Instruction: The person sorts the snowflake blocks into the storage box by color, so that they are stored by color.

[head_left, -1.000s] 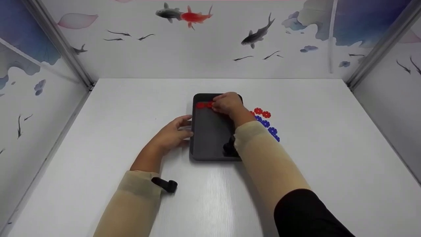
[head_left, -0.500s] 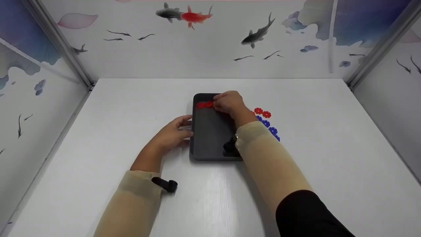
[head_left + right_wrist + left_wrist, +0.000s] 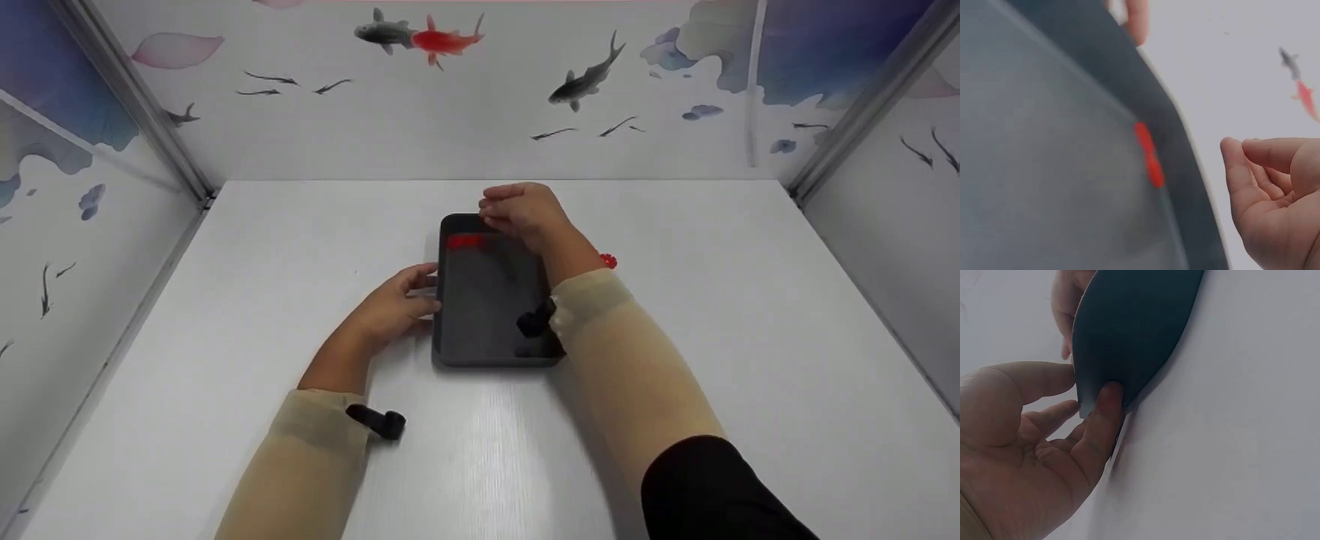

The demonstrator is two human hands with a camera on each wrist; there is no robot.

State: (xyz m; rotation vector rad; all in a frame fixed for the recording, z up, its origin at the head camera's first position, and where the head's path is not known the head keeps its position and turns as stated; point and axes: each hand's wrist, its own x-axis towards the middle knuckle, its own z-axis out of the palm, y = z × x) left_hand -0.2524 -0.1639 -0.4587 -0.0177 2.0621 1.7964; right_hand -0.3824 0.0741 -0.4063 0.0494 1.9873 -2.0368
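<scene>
A dark grey rectangular tray (image 3: 487, 300) lies on the white table. Two red disc-like pieces (image 3: 1148, 154) sit inside it along the far wall, blurred in the right wrist view. My left hand (image 3: 394, 304) touches the tray's left side, thumb and fingertips against the outer wall, as the left wrist view also shows. Above the far right part of the tray is my right hand (image 3: 529, 214), apart from the red pieces. Its thumb and fingertips come together in the right wrist view, and nothing shows between them.
A red flower-shaped disc (image 3: 608, 261) peeks out on the table beside my right forearm. The forearm hides whatever else lies there. White printed panels (image 3: 480, 105) enclose the table at the back and both sides.
My right hand has risen from the red pieces in the tray towards its far edge. My right forearm now covers the blue discs seen earlier. My left hand stays put.
</scene>
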